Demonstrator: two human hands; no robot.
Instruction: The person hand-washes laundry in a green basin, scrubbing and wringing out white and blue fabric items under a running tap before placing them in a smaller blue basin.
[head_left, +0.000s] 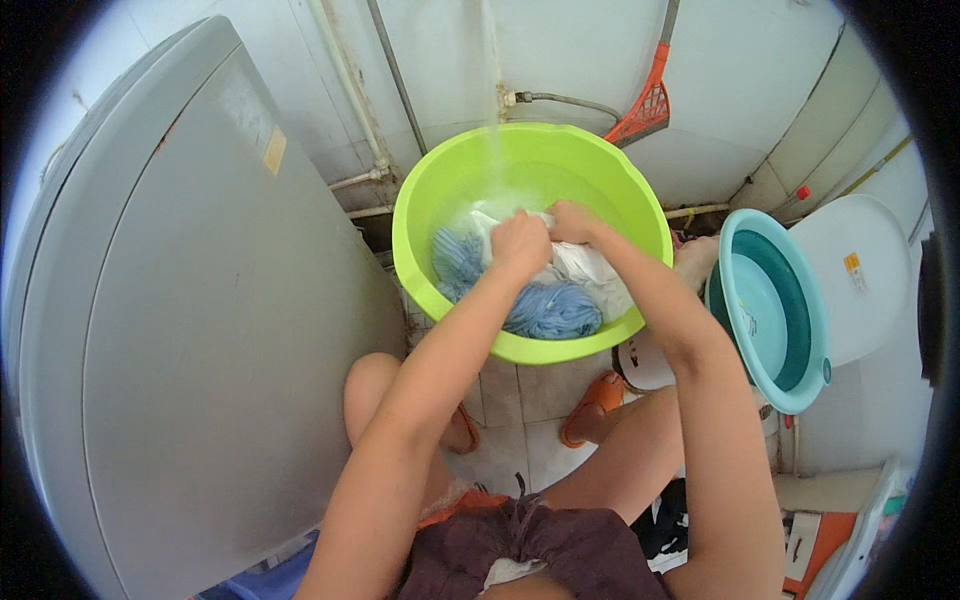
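My left hand (520, 244) is closed on a bunched white cloth (581, 262) inside a lime-green plastic basin (517, 351). Just to its right, my right hand (574, 223) grips the same cloth, and the two hands almost touch. Blue fabric (555, 309) lies wet in the basin below my hands, and a blue striped part (456, 255) sits at the left. A stream of water (493, 154) falls from above into the basin's far side, splashing beside the cloth. The fingertips of both hands are partly hidden in the folds.
A grey appliance cabinet (217, 315) stands close on the left. At the right, a teal basin (811, 300) rests before a white lid (862, 277). Behind the green basin are wall pipes (352, 90) and an orange-red brush or dustpan (645, 105). Orange slippers (600, 394) are on the tiled floor (501, 394).
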